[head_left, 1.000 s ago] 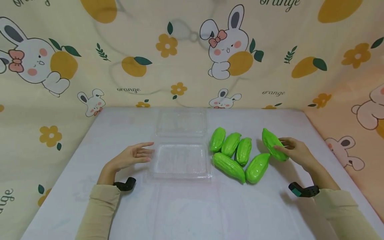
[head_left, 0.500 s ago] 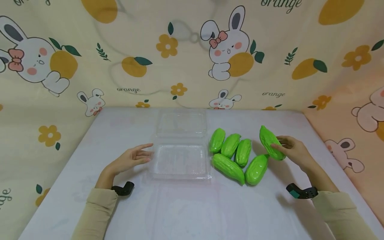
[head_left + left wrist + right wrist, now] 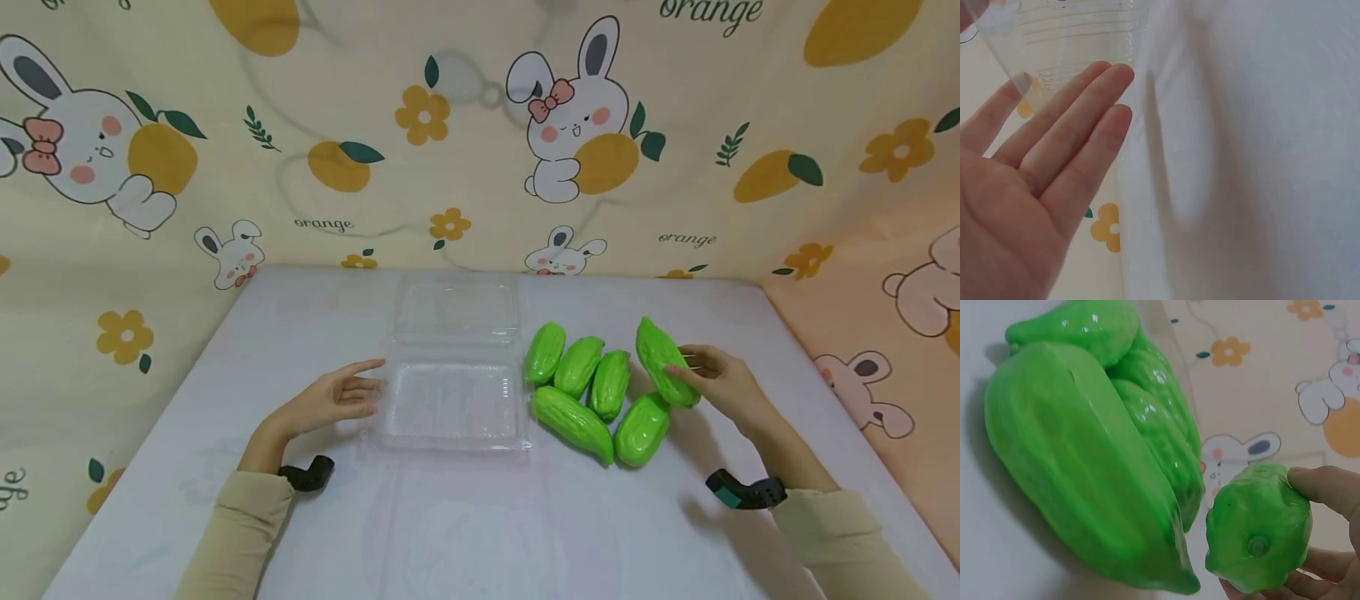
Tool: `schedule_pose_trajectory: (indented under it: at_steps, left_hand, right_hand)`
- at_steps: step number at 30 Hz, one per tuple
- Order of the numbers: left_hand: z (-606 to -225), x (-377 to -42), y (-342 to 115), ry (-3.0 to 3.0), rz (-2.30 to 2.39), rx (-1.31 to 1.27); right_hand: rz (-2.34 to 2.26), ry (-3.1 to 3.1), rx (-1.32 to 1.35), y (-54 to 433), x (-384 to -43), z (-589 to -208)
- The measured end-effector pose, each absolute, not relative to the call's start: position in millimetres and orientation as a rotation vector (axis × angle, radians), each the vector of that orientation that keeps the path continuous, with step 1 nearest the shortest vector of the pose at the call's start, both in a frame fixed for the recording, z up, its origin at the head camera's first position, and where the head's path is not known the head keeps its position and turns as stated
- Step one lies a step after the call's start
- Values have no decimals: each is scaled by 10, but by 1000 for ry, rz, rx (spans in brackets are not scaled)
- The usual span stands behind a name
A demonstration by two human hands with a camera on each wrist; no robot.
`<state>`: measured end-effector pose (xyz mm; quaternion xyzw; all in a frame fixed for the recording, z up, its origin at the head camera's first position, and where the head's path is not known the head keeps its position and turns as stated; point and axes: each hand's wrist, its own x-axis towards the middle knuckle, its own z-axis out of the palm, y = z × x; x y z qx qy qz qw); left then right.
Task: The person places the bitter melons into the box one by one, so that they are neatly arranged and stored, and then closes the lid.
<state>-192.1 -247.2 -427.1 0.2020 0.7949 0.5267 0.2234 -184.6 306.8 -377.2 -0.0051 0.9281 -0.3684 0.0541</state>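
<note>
My right hand (image 3: 723, 383) holds a glossy green bitter melon (image 3: 663, 362) between thumb and fingers, above the table. In the right wrist view that bitter melon (image 3: 1260, 531) shows its stem end. Several more bitter melons (image 3: 573, 423) lie in a cluster to its left. A clear plastic clamshell box (image 3: 453, 404) lies with its lid folded back, left of the cluster. My left hand (image 3: 330, 400) has its fingers extended at the box's left edge; whether they touch it I cannot tell. The left wrist view shows those fingers (image 3: 1079, 137) straight beside the clear plastic.
A white-covered table (image 3: 465, 533) bears everything. Behind and at the sides hangs a cream cloth (image 3: 450, 167) printed with rabbits, oranges and flowers. Each wrist wears a black camera band (image 3: 746, 490).
My right hand has carried the held bitter melon a little left, toward the cluster. The left hand stays almost where it was, by the box.
</note>
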Motion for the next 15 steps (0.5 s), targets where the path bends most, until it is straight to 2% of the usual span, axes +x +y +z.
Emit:
schedule_pose_trajectory:
  at_steps: [15]
  left_hand:
    - [-4285,-1919,-2467,2237,1467,601]
  right_hand:
    - [-1193,2726,-20,2791,-1798,-3779]
